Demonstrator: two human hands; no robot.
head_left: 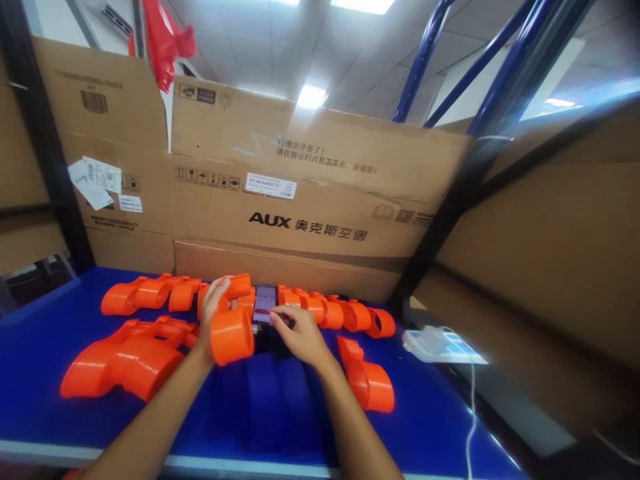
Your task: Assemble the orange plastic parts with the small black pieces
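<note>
My left hand (214, 313) is closed around an orange plastic part (233, 337) with a wide ring at its lower end, lifted above the table. Another orange section (239, 285) shows above the fingers, and I cannot tell whether it belongs to the same part. A phone (265, 303) with a lit screen stands just beyond my hands. My right hand (300, 330) is at the phone's lower right edge, thumb and fingers drawn together. Whatever they hold, if anything, is too small to make out; a thin reddish streak lies in front of the screen near the fingertips.
Similar orange parts (183, 297) line the back of the blue table (425, 413), left and right of the phone. More orange parts (150, 363) lie front left, and another (375, 383) right of my forearm. A cardboard sheet (320, 200) closes the back. A white power strip (440, 343) with a cable sits right.
</note>
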